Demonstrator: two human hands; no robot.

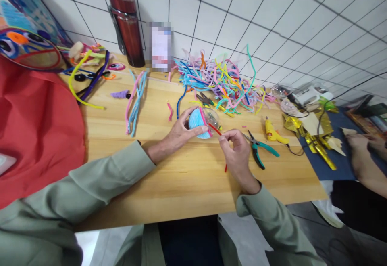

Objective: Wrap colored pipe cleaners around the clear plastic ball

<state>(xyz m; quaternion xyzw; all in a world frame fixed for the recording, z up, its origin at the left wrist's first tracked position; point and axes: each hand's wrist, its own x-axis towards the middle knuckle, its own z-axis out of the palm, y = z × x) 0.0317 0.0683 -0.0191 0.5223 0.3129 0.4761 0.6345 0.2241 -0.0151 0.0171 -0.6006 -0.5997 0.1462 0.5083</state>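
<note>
My left hand (180,130) is closed around a clear ball (213,117) whose left half is wrapped in blue pipe cleaner, with a pink band at the border. Between the thumb and fingers of my right hand (237,153) is a red pipe cleaner (215,128). Its upper end meets the ball near the pink band, and its lower end shows below the hand. Right of that hand lie teal-handled pliers (259,147) with their jaws apart. Just behind the ball rests a second pair of pliers (204,99), partly under pipe cleaners.
A heap of coloured pipe cleaners (219,81) lies against the tiled wall. At back left stand a red thermos (127,28) and a blurred phone-like panel (161,48). A yellow glue gun (275,133), its cord and gold foil (320,149) are at right, near another person's arm (369,161).
</note>
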